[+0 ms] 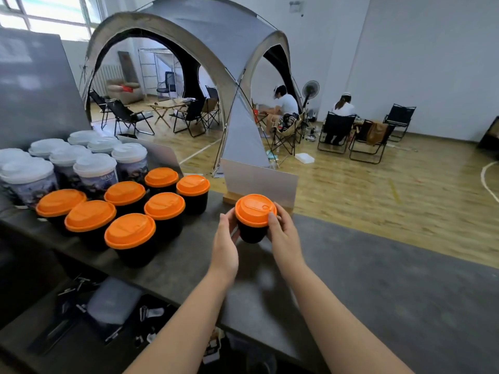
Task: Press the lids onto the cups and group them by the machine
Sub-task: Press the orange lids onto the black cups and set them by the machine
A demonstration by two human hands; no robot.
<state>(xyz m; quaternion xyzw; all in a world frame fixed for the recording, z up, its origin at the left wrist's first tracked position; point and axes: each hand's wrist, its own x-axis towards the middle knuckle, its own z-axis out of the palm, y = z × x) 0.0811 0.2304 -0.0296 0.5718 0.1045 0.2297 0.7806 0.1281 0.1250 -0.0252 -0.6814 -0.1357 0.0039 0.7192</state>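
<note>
A black cup (251, 233) with an orange lid (255, 210) stands on the dark counter (378, 279), held between both hands. My left hand (225, 244) grips its left side. My right hand (283, 233) wraps the right side, thumb resting on the lid's rim. To the left stand several black cups with orange lids (129, 230), grouped close together. Behind them sit several printed cups with white lids (94, 166). No machine is clearly in view.
A white sign in a wooden base (259, 182) stands just behind the held cup. A lower shelf with small dark items (108, 306) lies at the front left. Beyond the counter are a grey tent, folding chairs and two seated people.
</note>
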